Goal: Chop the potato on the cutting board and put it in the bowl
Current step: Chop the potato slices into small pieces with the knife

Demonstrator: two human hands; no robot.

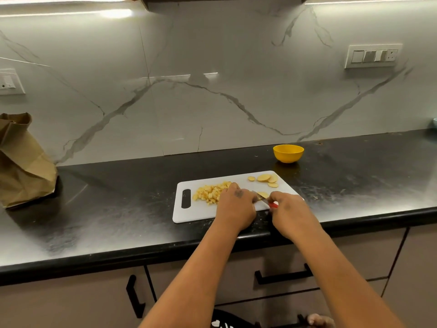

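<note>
A white cutting board lies on the black counter. A pile of diced potato sits on its left half, and several round potato slices lie at its far right corner. My left hand presses down on a potato piece at the board's middle. My right hand grips a red-handled knife, its blade resting against that piece. A yellow bowl stands behind the board to the right; its inside is hidden from here.
A brown paper bag stands at the counter's far left. A marble backsplash with switch plates rises behind. The counter edge runs just in front of the board, above drawers with black handles.
</note>
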